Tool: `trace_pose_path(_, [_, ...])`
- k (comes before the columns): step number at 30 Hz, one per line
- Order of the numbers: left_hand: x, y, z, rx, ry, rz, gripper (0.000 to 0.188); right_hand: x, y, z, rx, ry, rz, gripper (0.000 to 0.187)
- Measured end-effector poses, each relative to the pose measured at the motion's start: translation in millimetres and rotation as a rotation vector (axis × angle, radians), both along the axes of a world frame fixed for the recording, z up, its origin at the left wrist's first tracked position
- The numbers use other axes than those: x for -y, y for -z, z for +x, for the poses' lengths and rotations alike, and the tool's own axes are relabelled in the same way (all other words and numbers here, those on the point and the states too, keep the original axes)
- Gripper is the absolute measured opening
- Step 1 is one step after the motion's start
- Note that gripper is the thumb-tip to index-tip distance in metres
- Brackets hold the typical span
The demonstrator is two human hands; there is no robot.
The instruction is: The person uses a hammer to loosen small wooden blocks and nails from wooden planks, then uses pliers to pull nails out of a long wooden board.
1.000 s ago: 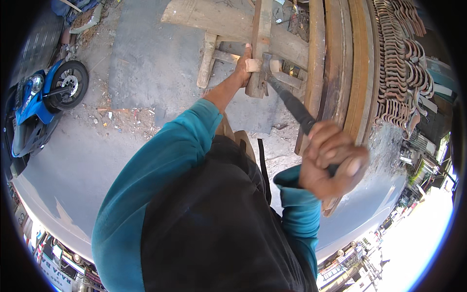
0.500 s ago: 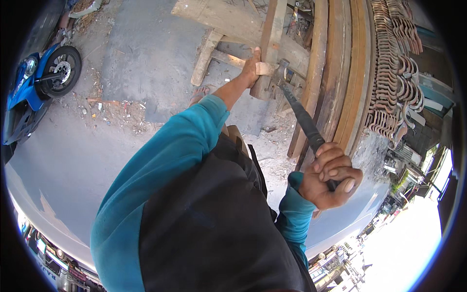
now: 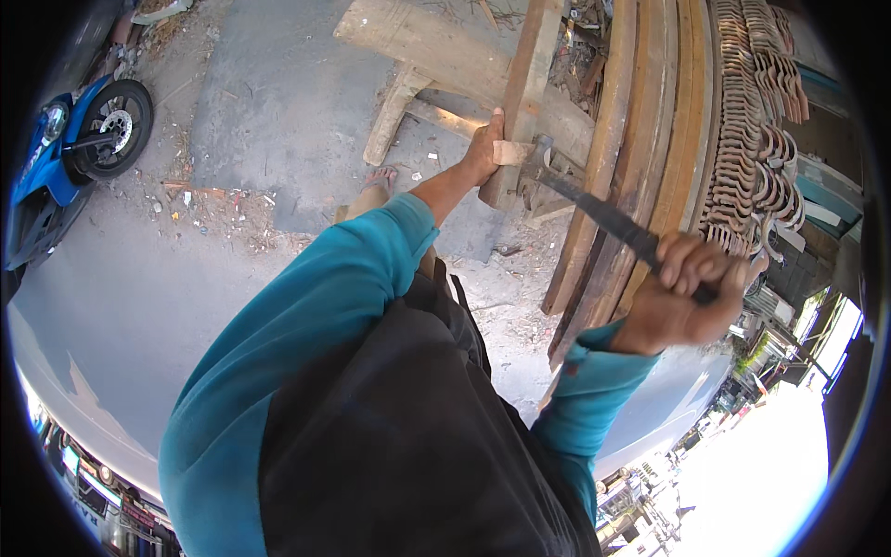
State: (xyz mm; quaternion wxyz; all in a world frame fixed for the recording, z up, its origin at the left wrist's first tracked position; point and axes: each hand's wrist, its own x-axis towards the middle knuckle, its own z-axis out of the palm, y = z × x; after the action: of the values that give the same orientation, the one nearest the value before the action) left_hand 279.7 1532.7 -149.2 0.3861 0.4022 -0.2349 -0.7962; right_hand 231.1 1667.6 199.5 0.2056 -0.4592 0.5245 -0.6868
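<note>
So since half a second ago the right hand (image 3: 689,295) has swung out to the right and a bit up, and the hammer (image 3: 605,214) handle now sits at a flatter slant. Fingers are wrapped tight round the end of the black handle, so that grip is closed on it. The hammer's head is right by the end of a small wood block (image 3: 511,153); can't tell if they're touching. The block pokes across the near end of a beam (image 3: 531,76), which crosses over a rough wooden counter (image 3: 418,39). Left hand (image 3: 483,151) is in the same spot, against the beam and block, thumb up along the side; the other fingers are hidden, so no clue how tight that grip is. Long boards (image 3: 640,139) and stacked roof tiles (image 3: 733,139) lie off to the right, blue motorbike (image 3: 63,188) over on the left.
</note>
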Motion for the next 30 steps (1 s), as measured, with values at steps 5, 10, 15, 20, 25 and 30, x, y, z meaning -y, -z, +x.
trace_pose_path(5, [-10, -8, -1, -0.103, 0.117, 0.157, 0.079, 78, -14, -1, 0.026, 0.084, 0.158, 0.035])
trace_pose_path(10, [-1, -7, 2, -0.204, 0.151, 0.208, 0.070, -2, 2, 22, 0.068, -0.111, -0.017, 0.032])
trace_pose_path(15, [3, 13, -1, -0.234, 0.168, 0.132, 0.074, 109, -3, -4, -0.031, -0.048, 0.127, 0.032])
trace_pose_path(20, [10, -15, 9, -0.163, 0.162, 0.257, 0.070, 84, -10, -8, 0.072, -0.033, 0.113, 0.034])
trace_pose_path(25, [23, -7, -8, -0.068, 0.096, 0.210, 0.074, 43, -9, -15, 0.059, -0.207, 0.033, 0.029])
trace_pose_path(30, [19, -6, -1, -0.276, 0.127, 0.306, 0.075, 72, -7, -25, 0.063, 0.142, 0.196, 0.026])
